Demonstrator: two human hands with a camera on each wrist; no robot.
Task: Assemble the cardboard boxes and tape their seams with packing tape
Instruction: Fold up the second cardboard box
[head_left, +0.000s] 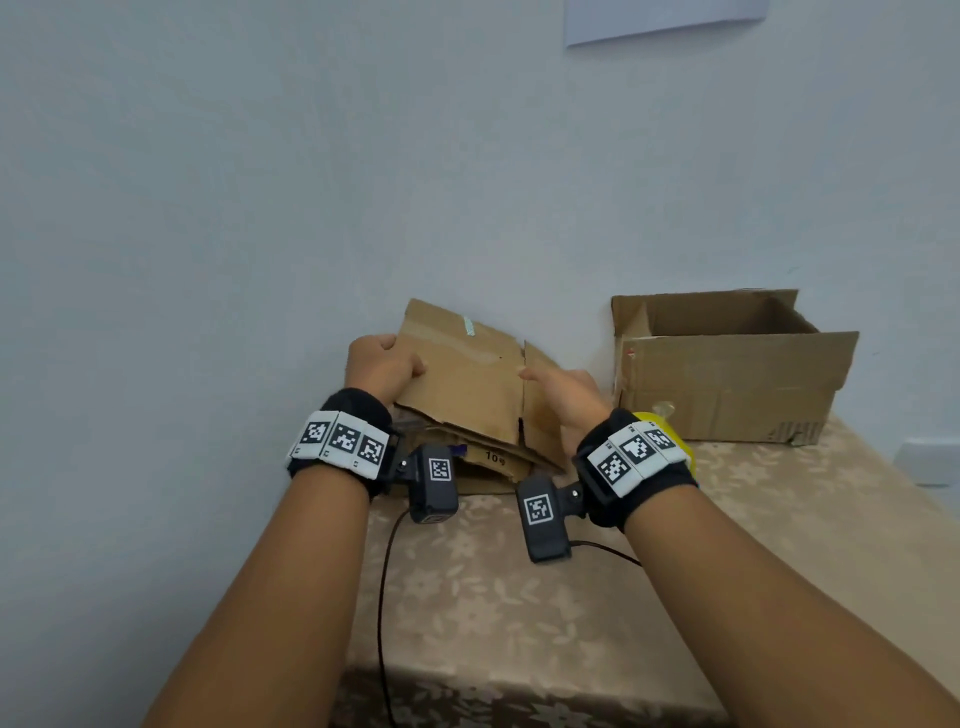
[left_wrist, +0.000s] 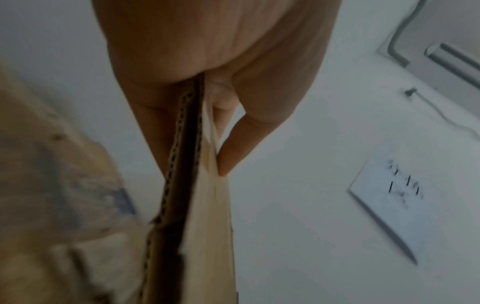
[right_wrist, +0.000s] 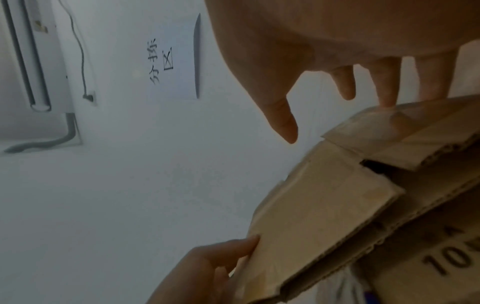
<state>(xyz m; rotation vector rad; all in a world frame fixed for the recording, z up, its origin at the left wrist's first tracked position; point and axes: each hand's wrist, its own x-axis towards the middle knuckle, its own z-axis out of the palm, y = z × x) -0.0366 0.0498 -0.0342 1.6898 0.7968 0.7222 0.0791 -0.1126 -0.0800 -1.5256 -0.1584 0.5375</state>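
A flattened cardboard box is held up at a slant near the wall. My left hand grips its left edge; the left wrist view shows the thumb and fingers of that hand pinching the double corrugated edge. My right hand is at the box's right flap with straight fingers. In the right wrist view its fingertips touch the edge of the cardboard and the thumb hangs free. My left hand shows there too, holding the far edge.
More flat cardboard printed "10" lies under the held piece. An assembled open box stands at the right by the wall. Something yellow peeks out behind my right wrist. The table has a floral cloth and a cable.
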